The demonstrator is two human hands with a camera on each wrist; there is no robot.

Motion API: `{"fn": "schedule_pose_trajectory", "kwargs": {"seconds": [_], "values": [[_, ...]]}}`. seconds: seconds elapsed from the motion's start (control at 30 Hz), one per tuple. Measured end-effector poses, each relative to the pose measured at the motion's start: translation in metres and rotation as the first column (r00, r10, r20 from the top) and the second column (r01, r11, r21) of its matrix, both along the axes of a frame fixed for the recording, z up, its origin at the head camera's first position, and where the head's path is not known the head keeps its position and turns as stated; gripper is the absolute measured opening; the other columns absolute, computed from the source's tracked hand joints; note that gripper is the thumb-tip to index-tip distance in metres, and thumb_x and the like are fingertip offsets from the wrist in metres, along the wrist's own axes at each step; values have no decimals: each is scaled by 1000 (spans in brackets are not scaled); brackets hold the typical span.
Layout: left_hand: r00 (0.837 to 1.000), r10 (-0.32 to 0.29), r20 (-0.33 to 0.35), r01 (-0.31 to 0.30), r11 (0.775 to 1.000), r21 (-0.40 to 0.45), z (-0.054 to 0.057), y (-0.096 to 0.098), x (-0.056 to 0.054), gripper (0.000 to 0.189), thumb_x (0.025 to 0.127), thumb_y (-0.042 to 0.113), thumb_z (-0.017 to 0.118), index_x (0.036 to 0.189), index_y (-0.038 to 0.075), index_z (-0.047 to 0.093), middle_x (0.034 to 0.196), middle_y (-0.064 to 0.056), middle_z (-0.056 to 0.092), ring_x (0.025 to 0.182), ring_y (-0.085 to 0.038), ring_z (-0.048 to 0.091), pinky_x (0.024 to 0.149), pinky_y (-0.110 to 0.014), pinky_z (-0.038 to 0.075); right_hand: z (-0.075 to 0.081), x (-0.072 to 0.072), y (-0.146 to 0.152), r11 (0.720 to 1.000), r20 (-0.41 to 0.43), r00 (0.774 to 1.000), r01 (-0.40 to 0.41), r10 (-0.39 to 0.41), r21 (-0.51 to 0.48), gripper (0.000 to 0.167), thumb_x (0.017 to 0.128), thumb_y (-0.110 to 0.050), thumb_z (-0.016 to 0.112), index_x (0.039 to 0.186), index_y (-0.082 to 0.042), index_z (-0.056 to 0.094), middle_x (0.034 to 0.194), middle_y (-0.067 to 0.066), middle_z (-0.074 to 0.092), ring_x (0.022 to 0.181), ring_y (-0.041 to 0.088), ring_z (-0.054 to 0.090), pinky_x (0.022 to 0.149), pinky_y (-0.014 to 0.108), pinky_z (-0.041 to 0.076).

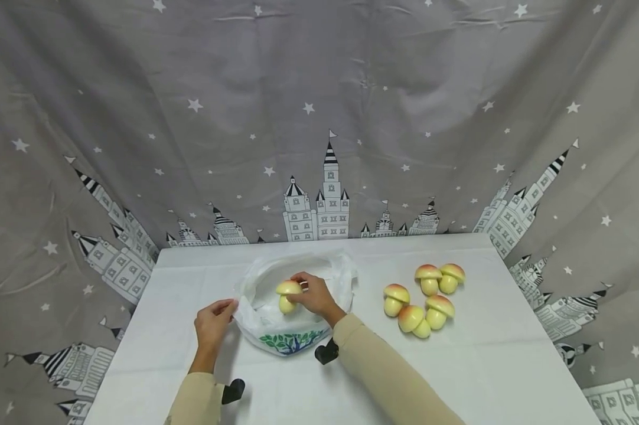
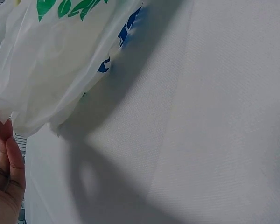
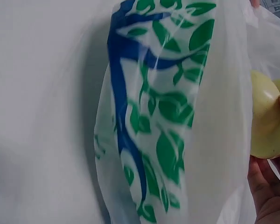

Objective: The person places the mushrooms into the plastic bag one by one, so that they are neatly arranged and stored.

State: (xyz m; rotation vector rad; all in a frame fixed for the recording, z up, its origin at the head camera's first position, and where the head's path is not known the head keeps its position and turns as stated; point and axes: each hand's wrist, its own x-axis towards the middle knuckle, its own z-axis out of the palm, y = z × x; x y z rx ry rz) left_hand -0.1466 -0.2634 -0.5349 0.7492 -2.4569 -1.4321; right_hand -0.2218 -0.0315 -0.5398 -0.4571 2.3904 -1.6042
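A white plastic bag (image 1: 256,327) printed with a green and blue tree lies on the table with its mouth spread wide. My left hand (image 1: 212,324) pinches the bag's left edge between thumb and fingers; in the left wrist view the fingers (image 2: 15,161) meet the thin plastic. Over the bag's opening, my right hand (image 1: 315,295) grips a toy mushroom (image 1: 287,306) with a yellow stem and a red-yellow cap. The right wrist view shows the pale mushroom (image 3: 266,116) in the fingers behind the bag's printed front.
Several more toy mushrooms (image 1: 436,310) lie grouped on the white table (image 1: 489,366) to the right of the bag. Behind the table hangs a grey curtain (image 1: 372,118) with stars and castles. Black wrist mounts (image 1: 327,352) sit by both sleeves.
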Motion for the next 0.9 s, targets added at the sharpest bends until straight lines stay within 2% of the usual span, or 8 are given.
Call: {"fn": "schedule_pose_trajectory", "kwargs": {"seconds": [0.2, 0.37, 0.53, 0.7, 0.9], "values": [[1000, -8, 13, 8, 1000, 1, 0, 0, 2, 26, 90, 18, 68, 102, -4, 71, 84, -10, 70, 63, -7, 56, 57, -16, 45, -1, 6, -15, 1000, 40, 999, 26, -26, 2, 41, 78, -11, 77, 117, -5, 64, 113, 8, 65, 100, 22, 60, 82, 32, 50], [1000, -9, 8, 9, 1000, 17, 1, -1, 0, 25, 90, 17, 67, 102, -5, 71, 83, -9, 70, 63, -6, 56, 57, -16, 45, -1, 10, -26, 998, 19, 998, 57, -58, 33, 43, 76, -11, 77, 116, -2, 64, 111, 9, 64, 98, 23, 59, 80, 29, 50], [1000, -16, 13, 16, 1000, 5, 2, -1, -1, 25, 90, 17, 67, 103, -4, 71, 83, -9, 71, 62, -5, 56, 56, -16, 45, -2, 17, -33, 999, 4, 999, 33, -34, 41, 42, 76, -9, 77, 115, -1, 65, 109, 9, 63, 96, 21, 59, 78, 27, 49], [1000, -15, -14, 14, 1000, -9, 4, -5, -2, 26, 89, 17, 67, 101, -5, 71, 80, -8, 70, 60, -5, 56, 55, -16, 44, -2, 20, -43, 999, -1, 1000, 25, -25, 42, 42, 75, -10, 77, 114, -2, 64, 108, 8, 63, 95, 20, 58, 79, 27, 49], [999, -27, 24, 26, 1000, 15, 3, -4, 1, 27, 90, 17, 67, 103, -6, 70, 84, -10, 70, 64, -6, 57, 57, -16, 45, -4, 26, -47, 996, 19, 1000, 3, -4, 88, 41, 77, -11, 77, 115, -2, 63, 107, 6, 61, 97, 20, 58, 81, 27, 48]]}}
